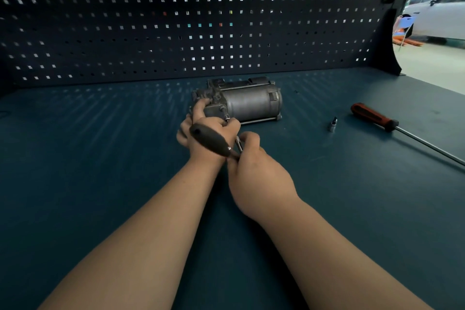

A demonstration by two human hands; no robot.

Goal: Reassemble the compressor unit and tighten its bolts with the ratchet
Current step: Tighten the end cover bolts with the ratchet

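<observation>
At 12 o'clock, the left hand (214,125) is gripping the compressor (249,102), the right hand (254,158) pinching the ratchet (211,139). Any tilting is probably risking slippage off the bolt (223,108).

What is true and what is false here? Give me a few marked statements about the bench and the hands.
1. The compressor lies on the blue bench. True.
2. The right hand holds the red-handled screwdriver. False: the screwdriver lies untouched on the bench; that hand grips the ratchet.
3. A small socket bit stands between compressor and screwdriver. True.
4. The left hand is clear of the compressor. False: its fingers hold the compressor's end.
</observation>
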